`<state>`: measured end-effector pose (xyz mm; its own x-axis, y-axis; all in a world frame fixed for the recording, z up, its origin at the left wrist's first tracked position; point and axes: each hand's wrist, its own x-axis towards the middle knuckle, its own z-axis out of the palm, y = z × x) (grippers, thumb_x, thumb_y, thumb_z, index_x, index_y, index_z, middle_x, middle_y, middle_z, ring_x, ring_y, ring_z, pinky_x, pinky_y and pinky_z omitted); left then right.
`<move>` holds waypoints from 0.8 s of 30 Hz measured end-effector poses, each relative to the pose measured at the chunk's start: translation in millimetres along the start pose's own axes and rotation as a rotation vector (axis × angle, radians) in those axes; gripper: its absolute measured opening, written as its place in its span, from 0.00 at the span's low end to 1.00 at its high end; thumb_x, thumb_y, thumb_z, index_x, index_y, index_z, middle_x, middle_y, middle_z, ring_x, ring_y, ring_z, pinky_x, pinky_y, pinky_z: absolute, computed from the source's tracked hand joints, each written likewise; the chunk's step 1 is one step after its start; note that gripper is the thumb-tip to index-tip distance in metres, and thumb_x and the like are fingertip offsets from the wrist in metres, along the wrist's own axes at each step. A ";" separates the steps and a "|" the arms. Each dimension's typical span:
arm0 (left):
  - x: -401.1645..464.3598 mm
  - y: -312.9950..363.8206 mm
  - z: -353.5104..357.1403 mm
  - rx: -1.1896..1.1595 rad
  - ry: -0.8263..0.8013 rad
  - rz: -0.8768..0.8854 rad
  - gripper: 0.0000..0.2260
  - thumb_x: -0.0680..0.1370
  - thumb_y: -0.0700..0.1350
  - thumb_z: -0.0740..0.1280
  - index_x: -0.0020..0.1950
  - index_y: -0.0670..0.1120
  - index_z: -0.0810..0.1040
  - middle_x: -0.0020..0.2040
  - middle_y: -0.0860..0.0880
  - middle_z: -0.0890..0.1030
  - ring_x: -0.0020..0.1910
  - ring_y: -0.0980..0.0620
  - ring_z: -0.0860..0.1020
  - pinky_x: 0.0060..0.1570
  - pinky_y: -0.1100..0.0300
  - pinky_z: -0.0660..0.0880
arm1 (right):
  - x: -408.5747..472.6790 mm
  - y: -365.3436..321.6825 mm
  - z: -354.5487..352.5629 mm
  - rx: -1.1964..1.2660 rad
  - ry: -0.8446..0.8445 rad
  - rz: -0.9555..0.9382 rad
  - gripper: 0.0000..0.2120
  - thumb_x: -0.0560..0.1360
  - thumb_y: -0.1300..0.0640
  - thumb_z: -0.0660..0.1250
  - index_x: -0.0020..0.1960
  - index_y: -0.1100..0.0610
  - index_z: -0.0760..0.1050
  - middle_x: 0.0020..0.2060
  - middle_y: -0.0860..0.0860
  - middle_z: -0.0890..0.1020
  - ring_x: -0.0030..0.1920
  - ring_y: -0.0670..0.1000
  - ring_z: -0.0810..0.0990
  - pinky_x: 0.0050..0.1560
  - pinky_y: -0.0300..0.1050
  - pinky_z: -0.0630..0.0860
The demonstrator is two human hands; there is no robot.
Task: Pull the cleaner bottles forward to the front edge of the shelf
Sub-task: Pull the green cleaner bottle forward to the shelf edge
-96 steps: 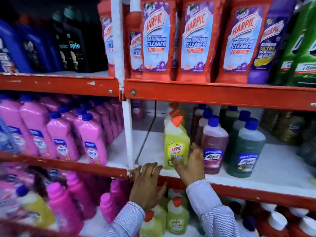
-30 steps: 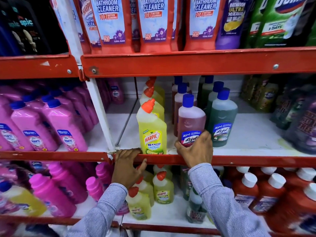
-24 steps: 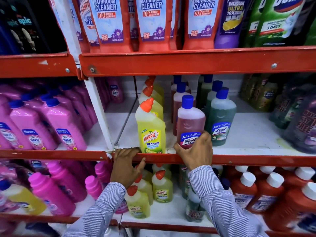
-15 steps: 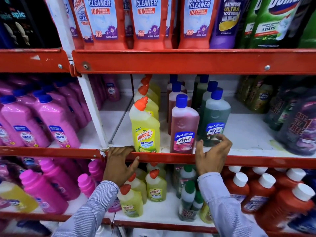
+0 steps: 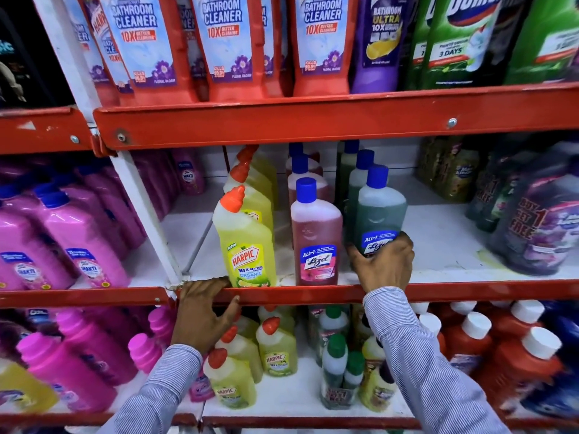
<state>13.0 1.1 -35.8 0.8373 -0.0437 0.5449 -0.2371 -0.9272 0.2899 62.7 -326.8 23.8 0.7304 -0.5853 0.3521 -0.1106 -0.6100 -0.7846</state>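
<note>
Three rows of cleaner bottles stand on the middle shelf (image 5: 454, 255). A yellow Harpic bottle (image 5: 247, 242) and a pink Lizol bottle (image 5: 316, 239) stand at the red front edge (image 5: 313, 294). My right hand (image 5: 383, 264) grips the base of the green Lizol bottle (image 5: 380, 214), a little behind the edge. More yellow, pink and green bottles line up behind each front one. My left hand (image 5: 205, 308) holds onto the red front edge, left of the yellow bottle.
Pink bottles (image 5: 78, 242) fill the bay to the left behind a white upright post (image 5: 147, 214). Dark purple packs (image 5: 539, 227) sit at the right. Red Harpic bathroom cleaner bottles (image 5: 225, 48) stand above; small bottles crowd the shelf below.
My right hand let go of the pink Lizol bottle at the front edge, moved right, and closed on the green Lizol bottle. My left hand stayed on the edge.
</note>
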 end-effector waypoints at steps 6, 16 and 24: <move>0.0 4.7 0.3 0.007 0.057 0.013 0.18 0.72 0.59 0.64 0.50 0.48 0.83 0.43 0.48 0.85 0.43 0.44 0.81 0.52 0.52 0.66 | -10.2 4.9 -13.2 -0.009 0.061 -0.014 0.43 0.58 0.42 0.78 0.61 0.65 0.64 0.57 0.64 0.75 0.57 0.65 0.74 0.58 0.59 0.74; -1.2 2.2 0.9 -0.004 0.015 -0.037 0.19 0.72 0.60 0.63 0.52 0.48 0.82 0.45 0.49 0.85 0.46 0.44 0.80 0.58 0.46 0.68 | -22.0 9.6 -23.8 -0.018 0.036 -0.012 0.44 0.58 0.41 0.79 0.63 0.62 0.63 0.57 0.62 0.74 0.58 0.63 0.74 0.59 0.58 0.75; -1.8 0.8 -0.4 -0.019 -0.033 -0.030 0.19 0.71 0.58 0.63 0.54 0.49 0.81 0.48 0.50 0.85 0.48 0.45 0.81 0.60 0.44 0.69 | -62.8 -10.6 -37.6 0.355 0.437 -0.293 0.27 0.68 0.53 0.76 0.59 0.64 0.71 0.54 0.61 0.76 0.54 0.62 0.74 0.56 0.59 0.74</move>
<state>11.1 0.6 -36.2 0.8600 -0.0282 0.5095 -0.2201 -0.9213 0.3206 -7.3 -303.6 29.2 0.3451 -0.6307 0.6950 0.3369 -0.6079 -0.7190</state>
